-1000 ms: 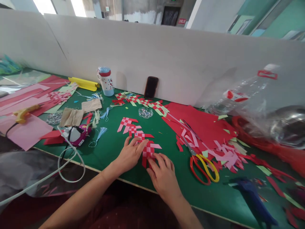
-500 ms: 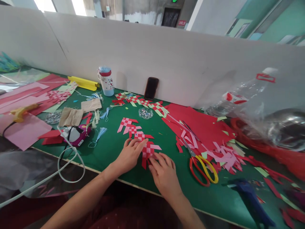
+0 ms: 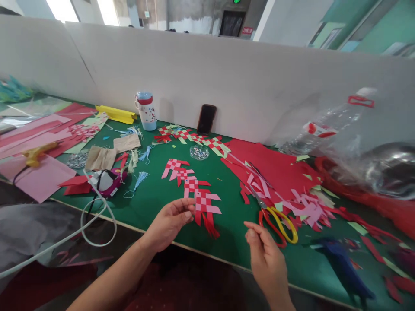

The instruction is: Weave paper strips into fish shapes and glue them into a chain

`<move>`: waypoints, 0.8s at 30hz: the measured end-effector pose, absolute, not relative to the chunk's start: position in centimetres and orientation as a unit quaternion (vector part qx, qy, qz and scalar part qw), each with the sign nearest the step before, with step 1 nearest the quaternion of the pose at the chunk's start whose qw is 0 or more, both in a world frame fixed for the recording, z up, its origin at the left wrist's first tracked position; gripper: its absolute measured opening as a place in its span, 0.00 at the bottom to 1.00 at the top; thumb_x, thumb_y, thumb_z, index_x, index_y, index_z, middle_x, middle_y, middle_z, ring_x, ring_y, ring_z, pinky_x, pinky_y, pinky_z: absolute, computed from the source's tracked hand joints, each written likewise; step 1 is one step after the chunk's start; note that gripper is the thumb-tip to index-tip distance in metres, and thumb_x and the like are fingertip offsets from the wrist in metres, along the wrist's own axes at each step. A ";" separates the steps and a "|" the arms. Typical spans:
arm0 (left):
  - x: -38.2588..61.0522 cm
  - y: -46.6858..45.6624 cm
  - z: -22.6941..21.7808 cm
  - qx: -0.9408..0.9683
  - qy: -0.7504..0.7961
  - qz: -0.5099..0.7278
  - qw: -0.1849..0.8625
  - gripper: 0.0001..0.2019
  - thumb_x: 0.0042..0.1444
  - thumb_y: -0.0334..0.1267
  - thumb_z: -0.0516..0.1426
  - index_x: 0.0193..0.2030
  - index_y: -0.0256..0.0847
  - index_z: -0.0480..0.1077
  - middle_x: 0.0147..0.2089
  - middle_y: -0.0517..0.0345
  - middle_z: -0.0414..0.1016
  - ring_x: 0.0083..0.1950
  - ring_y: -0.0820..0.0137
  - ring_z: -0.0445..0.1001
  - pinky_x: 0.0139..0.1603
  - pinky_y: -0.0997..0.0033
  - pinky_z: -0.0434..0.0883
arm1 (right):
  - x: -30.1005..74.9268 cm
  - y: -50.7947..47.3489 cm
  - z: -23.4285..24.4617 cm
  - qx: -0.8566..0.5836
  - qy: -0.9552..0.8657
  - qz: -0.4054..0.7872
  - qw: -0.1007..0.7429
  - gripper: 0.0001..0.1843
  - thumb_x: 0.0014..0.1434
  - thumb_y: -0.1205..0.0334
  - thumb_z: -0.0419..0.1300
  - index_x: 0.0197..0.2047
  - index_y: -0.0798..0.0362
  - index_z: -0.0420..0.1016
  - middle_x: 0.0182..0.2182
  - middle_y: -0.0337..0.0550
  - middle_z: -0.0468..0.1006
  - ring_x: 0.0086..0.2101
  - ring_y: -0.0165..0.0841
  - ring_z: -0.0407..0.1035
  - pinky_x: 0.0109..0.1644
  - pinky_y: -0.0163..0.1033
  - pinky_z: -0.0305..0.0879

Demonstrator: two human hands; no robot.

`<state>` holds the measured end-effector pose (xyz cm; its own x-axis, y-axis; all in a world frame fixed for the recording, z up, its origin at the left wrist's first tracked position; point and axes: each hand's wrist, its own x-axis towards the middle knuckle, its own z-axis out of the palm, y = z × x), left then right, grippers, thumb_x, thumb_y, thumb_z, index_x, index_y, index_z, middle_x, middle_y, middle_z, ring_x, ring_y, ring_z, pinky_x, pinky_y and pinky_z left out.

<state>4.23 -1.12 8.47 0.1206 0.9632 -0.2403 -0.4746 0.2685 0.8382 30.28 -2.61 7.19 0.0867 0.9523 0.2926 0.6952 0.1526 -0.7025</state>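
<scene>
A chain of woven red-and-pink paper pieces (image 3: 191, 185) lies on the green table (image 3: 152, 203). My left hand (image 3: 170, 222) pinches the left edge of the nearest woven piece (image 3: 207, 203), whose red strip ends hang toward the table's front edge. My right hand (image 3: 264, 252) hovers apart from it to the right, fingers loosely bent and nothing in them. Its fingertips are just left of the scissors (image 3: 280, 224) with red and yellow handles.
Red paper sheets (image 3: 275, 168) and pink offcuts (image 3: 308, 209) lie right of the work. A blue glue gun (image 3: 343, 268) lies at front right, a plastic bottle (image 3: 327, 125) behind. A phone (image 3: 206, 118), a cup (image 3: 145, 110) and a bead dish (image 3: 199, 152) stand at the back; a white cable (image 3: 97, 216) loops left.
My right hand has left the woven piece and moved right toward the scissors. My left hand has shifted from lying flat on the piece to pinching its edge.
</scene>
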 end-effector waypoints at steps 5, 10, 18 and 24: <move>5.1 -2.7 8.3 0.342 0.464 0.492 0.653 0.16 0.48 0.47 0.66 0.34 0.36 0.72 0.29 0.60 0.68 0.31 0.75 0.63 0.35 0.75 0.63 | 32.2 -5.2 7.2 -0.666 -0.607 0.152 0.406 0.18 0.67 0.50 0.45 0.44 0.52 0.70 0.21 0.35 0.68 0.19 0.29 0.63 0.23 0.33 0.62; 4.8 -4.0 6.9 0.450 0.498 0.453 0.586 0.20 0.54 0.54 0.59 0.27 0.38 0.65 0.25 0.62 0.63 0.29 0.74 0.60 0.32 0.75 0.61 | 35.6 -7.3 6.6 -0.701 -0.615 0.067 0.356 0.16 0.68 0.54 0.45 0.43 0.51 0.71 0.28 0.41 0.76 0.22 0.31 0.68 0.27 0.35 0.65; 3.2 -4.8 6.2 0.532 0.564 0.439 0.454 0.23 0.61 0.56 0.49 0.23 0.42 0.57 0.23 0.65 0.52 0.25 0.74 0.53 0.26 0.75 0.55 | 39.6 -1.6 5.2 -0.662 -0.703 -0.090 0.245 0.15 0.64 0.58 0.49 0.48 0.55 0.70 0.44 0.55 0.77 0.45 0.44 0.70 0.50 0.51 0.66; 2.1 -4.2 5.6 0.552 0.610 0.442 0.357 0.23 0.60 0.54 0.49 0.21 0.43 0.50 0.20 0.67 0.48 0.22 0.75 0.50 0.22 0.75 0.53 | 40.8 2.5 4.7 -0.670 -0.721 -0.056 0.171 0.18 0.57 0.64 0.53 0.50 0.56 0.71 0.40 0.54 0.79 0.39 0.45 0.74 0.45 0.50 0.67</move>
<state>2.08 -4.19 5.64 -0.1357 0.9894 0.0523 0.3570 -0.0004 0.9341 40.78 2.51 4.67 -0.0449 0.9460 0.3210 0.9840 0.0974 -0.1491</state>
